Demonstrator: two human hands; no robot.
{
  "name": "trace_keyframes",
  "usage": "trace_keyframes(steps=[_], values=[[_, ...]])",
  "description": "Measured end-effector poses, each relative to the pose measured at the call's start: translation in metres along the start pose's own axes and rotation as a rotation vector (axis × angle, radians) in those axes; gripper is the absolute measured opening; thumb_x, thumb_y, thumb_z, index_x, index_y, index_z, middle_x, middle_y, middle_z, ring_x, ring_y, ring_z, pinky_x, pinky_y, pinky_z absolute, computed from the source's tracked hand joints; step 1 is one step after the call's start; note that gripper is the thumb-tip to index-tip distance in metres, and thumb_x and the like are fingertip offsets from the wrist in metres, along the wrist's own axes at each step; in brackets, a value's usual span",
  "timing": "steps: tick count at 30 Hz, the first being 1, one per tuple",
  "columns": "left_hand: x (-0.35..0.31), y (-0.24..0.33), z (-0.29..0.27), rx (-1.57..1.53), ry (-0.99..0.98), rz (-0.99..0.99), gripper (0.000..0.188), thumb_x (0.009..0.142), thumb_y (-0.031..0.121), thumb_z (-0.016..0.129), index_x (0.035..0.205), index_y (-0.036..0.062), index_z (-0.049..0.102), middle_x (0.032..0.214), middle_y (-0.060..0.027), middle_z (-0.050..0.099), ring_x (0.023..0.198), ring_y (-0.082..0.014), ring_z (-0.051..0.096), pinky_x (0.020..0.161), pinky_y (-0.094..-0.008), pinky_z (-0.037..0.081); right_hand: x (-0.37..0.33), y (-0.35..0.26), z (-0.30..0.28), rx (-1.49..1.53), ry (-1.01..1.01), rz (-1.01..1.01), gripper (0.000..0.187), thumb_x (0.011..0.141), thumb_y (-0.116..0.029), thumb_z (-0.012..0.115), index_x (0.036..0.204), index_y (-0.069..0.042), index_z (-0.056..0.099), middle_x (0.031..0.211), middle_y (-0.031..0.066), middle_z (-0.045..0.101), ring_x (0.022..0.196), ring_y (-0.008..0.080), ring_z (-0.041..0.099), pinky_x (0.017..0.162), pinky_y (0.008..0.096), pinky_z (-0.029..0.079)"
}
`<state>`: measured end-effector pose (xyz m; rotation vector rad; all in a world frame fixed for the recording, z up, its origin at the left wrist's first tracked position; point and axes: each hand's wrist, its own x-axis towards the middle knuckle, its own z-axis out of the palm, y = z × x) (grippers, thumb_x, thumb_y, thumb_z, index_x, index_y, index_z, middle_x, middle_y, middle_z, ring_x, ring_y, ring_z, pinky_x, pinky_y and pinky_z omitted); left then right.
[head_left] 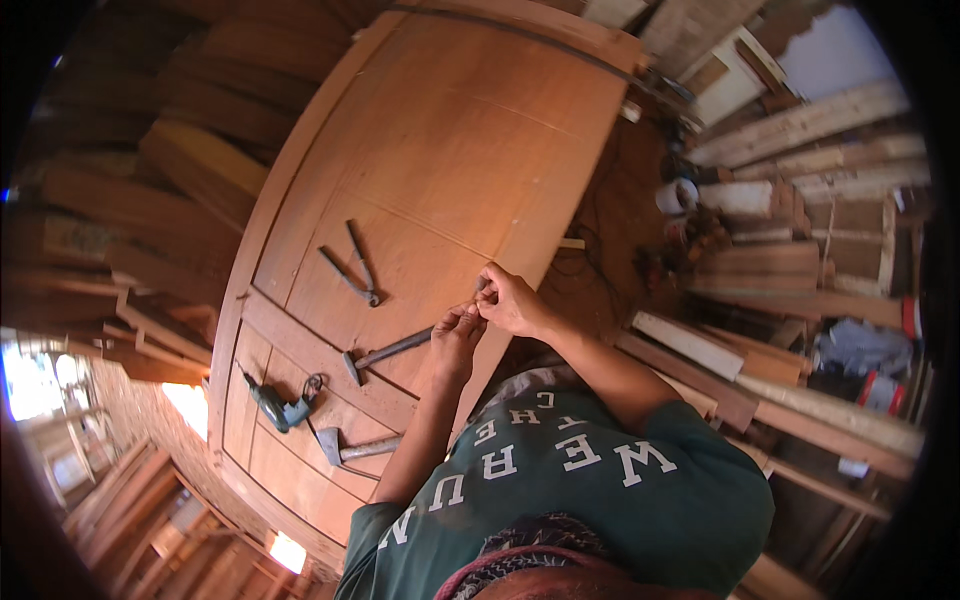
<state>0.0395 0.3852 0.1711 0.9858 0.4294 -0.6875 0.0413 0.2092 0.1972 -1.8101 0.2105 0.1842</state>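
Observation:
My left hand (457,338) and my right hand (510,302) meet over the near edge of a large wooden panelled door (450,140). The fingertips of both are pinched close together, around something too small to make out. A hammer (395,348) lies on the door just left of my left hand, its handle running toward the wrist. Farther left, dark pincers (364,285) rest with their handles apart. Nearer to me lie a green power drill (280,408) and a hatchet (345,452), whose handle passes partly behind my left forearm.
Stacked boards (150,220) crowd the left side of the door. To the right stand piles of planks (760,270), a white bucket (677,196) and a grey cloth (862,350). A dark cable (595,235) trails over the floor beside the door.

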Motion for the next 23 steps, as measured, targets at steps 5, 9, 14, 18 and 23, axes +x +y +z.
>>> trace_keyframes(steps=[5, 9, 14, 18, 23], values=[[0.026, -0.044, 0.026, 0.148, -0.131, -0.102, 0.011, 0.103, 0.004, 0.064, 0.110, 0.0041, 0.072, 0.107, -0.0056, 0.074, 0.096, -0.0150, 0.069, 0.088, -0.0296, 0.059, -0.051, 0.026, -0.043, -0.108, 0.206, 0.004, 0.022, 0.087, -0.006, 0.073, 0.105, -0.001, 0.062, 0.093, 0.0223, 0.074, 0.085, 0.0380, 0.075, 0.074, 0.0453, 0.059], [0.042, -0.070, 0.063, 0.208, -0.287, -0.287, 0.008, 0.104, 0.007, 0.064, 0.109, 0.0043, 0.070, 0.104, -0.0046, 0.073, 0.088, -0.0112, 0.069, 0.076, -0.0228, 0.059, -0.088, 0.063, -0.067, -0.149, 0.409, -0.054, 0.011, 0.085, -0.008, 0.072, 0.093, -0.002, 0.070, 0.091, 0.0211, 0.074, 0.086, 0.0440, 0.073, 0.076, 0.0522, 0.058], [0.036, -0.126, 0.164, 0.407, -0.424, -0.406, 0.008, 0.104, 0.010, 0.067, 0.110, 0.0048, 0.070, 0.096, -0.0034, 0.074, 0.084, -0.0087, 0.069, 0.074, -0.0196, 0.058, -0.170, 0.104, -0.120, -0.139, 0.769, 0.049, 0.013, 0.088, -0.008, 0.072, 0.099, -0.002, 0.075, 0.096, 0.0193, 0.072, 0.096, 0.0408, 0.070, 0.084, 0.0502, 0.055], [0.050, -0.191, 0.219, 0.605, -0.569, -0.401, 0.007, 0.105, 0.011, 0.068, 0.108, 0.0046, 0.069, 0.090, -0.0014, 0.070, 0.075, -0.0100, 0.064, 0.065, -0.0212, 0.052, -0.222, 0.129, -0.164, 0.082, 0.957, 0.179, 0.011, 0.090, -0.009, 0.073, 0.097, -0.001, 0.075, 0.097, 0.0203, 0.073, 0.095, 0.0406, 0.070, 0.082, 0.0463, 0.055], [0.022, -0.291, 0.312, 0.940, -0.619, -0.511, 0.009, 0.103, 0.013, 0.073, 0.109, 0.0071, 0.071, 0.089, -0.0020, 0.071, 0.077, -0.0139, 0.063, 0.072, -0.0270, 0.053, -0.305, 0.191, -0.214, 0.330, 1.149, 0.479, 0.015, 0.093, -0.014, 0.074, 0.104, -0.003, 0.078, 0.112, 0.0252, 0.074, 0.102, 0.0367, 0.074, 0.087, 0.0435, 0.056]])
